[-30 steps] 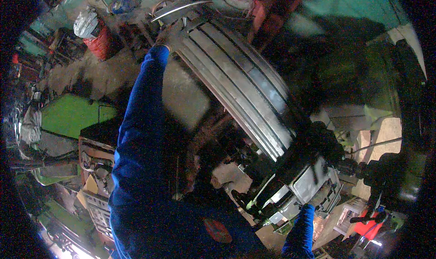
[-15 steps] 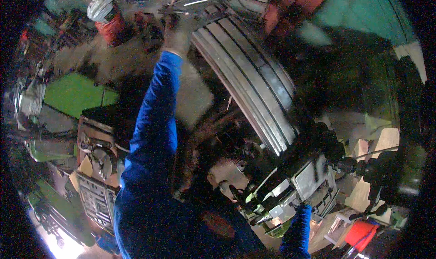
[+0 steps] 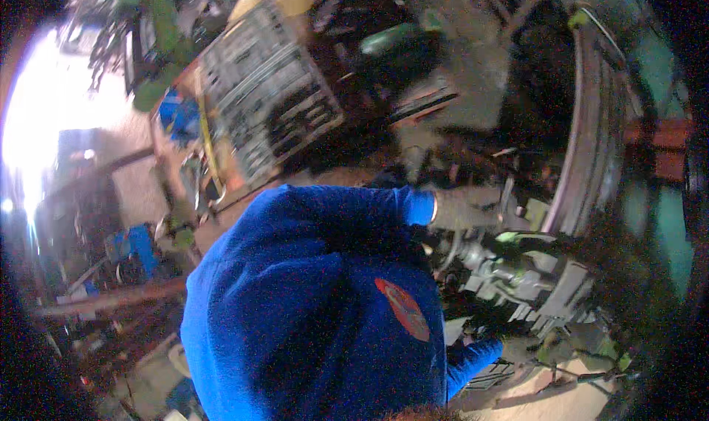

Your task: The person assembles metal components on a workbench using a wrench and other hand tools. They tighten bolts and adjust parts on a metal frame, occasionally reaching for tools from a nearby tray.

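From my remote seat, at far left I see a blue item (image 3: 177, 117) beside a grey tray (image 3: 251, 59) of parts, both on a brown surface (image 3: 231, 171). Farther right, 1 blue sleeve (image 3: 354, 207) stretches across to the left hand (image 3: 476, 208), which is at the upper left of the metal machine (image 3: 513, 277). Blur hides its fingers, so I cannot tell whether it is grasping anything. The machine lies below and to the right of that hand, its long axis slanting down to the right. The right hand (image 3: 521, 345) is dim at the machine's lower edge; its grip I cannot tell either. The left is nearer the grooved bed (image 3: 591, 133), which runs upward at far right from the machine's upper side.
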The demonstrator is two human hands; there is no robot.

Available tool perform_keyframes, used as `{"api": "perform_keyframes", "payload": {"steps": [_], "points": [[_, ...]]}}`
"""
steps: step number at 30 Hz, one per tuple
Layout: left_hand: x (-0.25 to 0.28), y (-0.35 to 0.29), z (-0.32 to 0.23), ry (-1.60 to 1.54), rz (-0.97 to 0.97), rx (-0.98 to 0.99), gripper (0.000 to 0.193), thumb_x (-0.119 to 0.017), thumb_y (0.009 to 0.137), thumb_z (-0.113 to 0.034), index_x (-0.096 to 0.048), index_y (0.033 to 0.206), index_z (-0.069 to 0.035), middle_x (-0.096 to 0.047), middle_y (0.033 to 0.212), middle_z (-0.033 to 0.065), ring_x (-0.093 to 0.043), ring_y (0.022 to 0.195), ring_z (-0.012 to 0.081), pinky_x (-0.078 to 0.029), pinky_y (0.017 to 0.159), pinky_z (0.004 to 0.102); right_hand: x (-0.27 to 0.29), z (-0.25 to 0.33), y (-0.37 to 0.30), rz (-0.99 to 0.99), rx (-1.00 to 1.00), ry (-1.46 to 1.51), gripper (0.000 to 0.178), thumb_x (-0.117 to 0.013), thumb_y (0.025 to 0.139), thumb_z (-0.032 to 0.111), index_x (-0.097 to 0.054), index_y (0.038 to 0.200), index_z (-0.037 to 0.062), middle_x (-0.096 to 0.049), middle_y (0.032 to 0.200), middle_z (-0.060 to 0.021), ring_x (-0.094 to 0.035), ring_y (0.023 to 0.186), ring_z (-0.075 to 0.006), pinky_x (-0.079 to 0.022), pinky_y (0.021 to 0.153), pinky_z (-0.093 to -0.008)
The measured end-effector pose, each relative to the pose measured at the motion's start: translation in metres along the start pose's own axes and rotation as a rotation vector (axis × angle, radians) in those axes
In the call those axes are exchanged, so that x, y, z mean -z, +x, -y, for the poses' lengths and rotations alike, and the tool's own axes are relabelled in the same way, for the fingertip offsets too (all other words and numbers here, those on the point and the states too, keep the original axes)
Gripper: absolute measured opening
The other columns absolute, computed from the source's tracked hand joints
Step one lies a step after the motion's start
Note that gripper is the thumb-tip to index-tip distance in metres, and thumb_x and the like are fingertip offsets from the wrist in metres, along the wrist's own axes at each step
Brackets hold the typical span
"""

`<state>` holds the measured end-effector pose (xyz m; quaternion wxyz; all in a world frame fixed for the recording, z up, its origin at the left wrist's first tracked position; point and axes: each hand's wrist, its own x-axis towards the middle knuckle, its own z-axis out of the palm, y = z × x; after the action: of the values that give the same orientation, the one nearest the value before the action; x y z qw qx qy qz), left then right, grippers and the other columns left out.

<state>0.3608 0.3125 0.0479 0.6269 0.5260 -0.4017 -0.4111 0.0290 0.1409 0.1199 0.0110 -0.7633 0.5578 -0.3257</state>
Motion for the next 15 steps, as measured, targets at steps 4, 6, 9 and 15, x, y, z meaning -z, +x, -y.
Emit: {"api": "perform_keyframes", "payload": {"steps": [4,6,9,15], "points": [[-0.036,-0.123,0.002,0.2,-0.097,0.027,0.036,-0.061,0.112,-0.038,-0.065,0.134,-0.01,-0.073,0.118,0.0168,-0.07,0.115,0.032,-0.054,0.1,0.0466,0.013,0.034,0.005,-0.042,0.116,0.433,0.045,-0.064,0.105,0.019,-0.064,0.144,-0.0031,-0.066,0.144,-0.0197,-0.063,0.132,-0.0324,-0.051,0.115,-0.0448],[-0.043,-0.157,-0.004,0.249,-0.08,0.004,0.035,-0.062,0.111,-0.037,-0.066,0.133,-0.01,-0.072,0.111,0.0171,-0.072,0.108,0.0358,-0.055,0.095,0.0483,0.032,0.058,-0.024,0.037,0.09,0.582,0.044,-0.064,0.104,0.018,-0.065,0.142,-0.0036,-0.068,0.141,-0.0195,-0.065,0.129,-0.0318,-0.053,0.113,-0.0452],[-0.053,-0.196,-0.028,0.49,-0.164,0.051,0.036,-0.066,0.108,-0.036,-0.066,0.132,-0.01,-0.072,0.111,0.0184,-0.071,0.108,0.0406,-0.056,0.093,0.0513,0.041,0.115,-0.067,0.402,0.054,0.835,0.043,-0.065,0.102,0.018,-0.068,0.139,-0.0043,-0.071,0.136,-0.0192,-0.068,0.124,-0.0308,-0.055,0.109,-0.0457],[-0.046,-0.252,-0.049,0.795,-0.319,0.133,0.034,-0.07,0.102,-0.03,-0.069,0.125,-0.005,-0.071,0.111,0.0215,-0.067,0.111,0.0454,-0.055,0.095,0.0574,0.073,0.215,-0.16,0.948,0.349,0.828,0.026,-0.074,0.096,0.013,-0.076,0.117,-0.0024,-0.076,0.118,-0.0143,-0.072,0.106,-0.0251,-0.058,0.096,-0.0395]]}}
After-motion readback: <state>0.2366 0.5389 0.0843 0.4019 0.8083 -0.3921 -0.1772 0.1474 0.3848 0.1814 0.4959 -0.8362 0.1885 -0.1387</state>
